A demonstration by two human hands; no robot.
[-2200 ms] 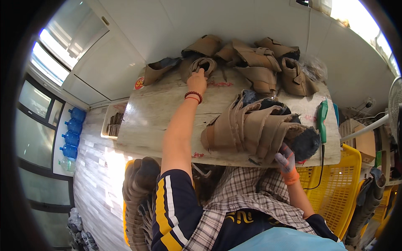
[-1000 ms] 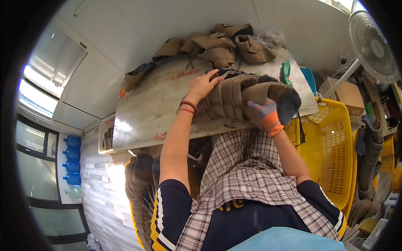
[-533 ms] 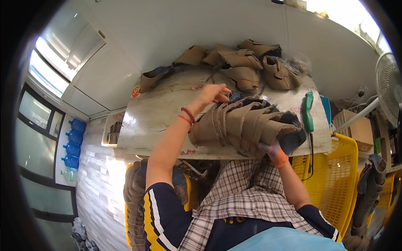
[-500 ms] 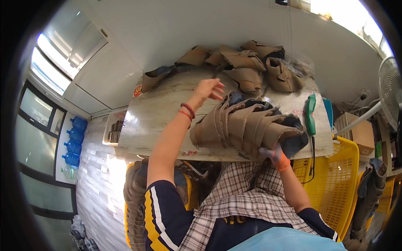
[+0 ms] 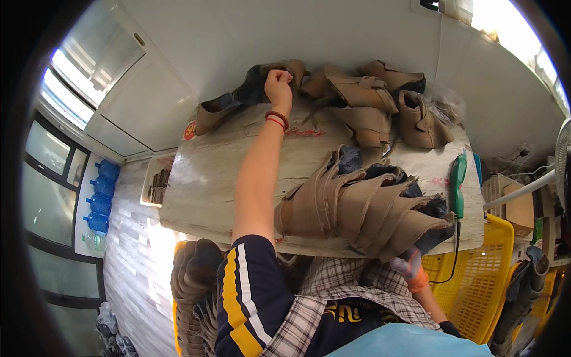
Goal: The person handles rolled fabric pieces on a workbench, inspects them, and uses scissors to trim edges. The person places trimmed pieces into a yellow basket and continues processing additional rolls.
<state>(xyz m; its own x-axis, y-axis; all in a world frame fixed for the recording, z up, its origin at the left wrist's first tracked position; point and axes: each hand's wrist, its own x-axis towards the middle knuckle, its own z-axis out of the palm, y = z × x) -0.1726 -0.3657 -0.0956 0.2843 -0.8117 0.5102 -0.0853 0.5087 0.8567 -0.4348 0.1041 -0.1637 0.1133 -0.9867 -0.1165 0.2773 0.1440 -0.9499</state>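
— Holding what, over at the far side of the table [image 5: 208,184]?
— A brown boot upper [image 5: 254,83] with dark fuzz inside, seemingly pinched in the bare left hand [image 5: 278,89].
— And in the gloved right hand [image 5: 411,269]?
— Hard to tell: tucked low by the near right end of the nested row of uppers [image 5: 357,208].
— Lying which way?
— Long from left to right, nearer the right hand; closer in and rightward from the left hand. Partly over the table's near edge, with bare table to its left.

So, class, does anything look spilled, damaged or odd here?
Nothing looks spilled. One oddity: the right hand, by the stack of brown pieces, wears a glove, while the left hand farther back is bare.
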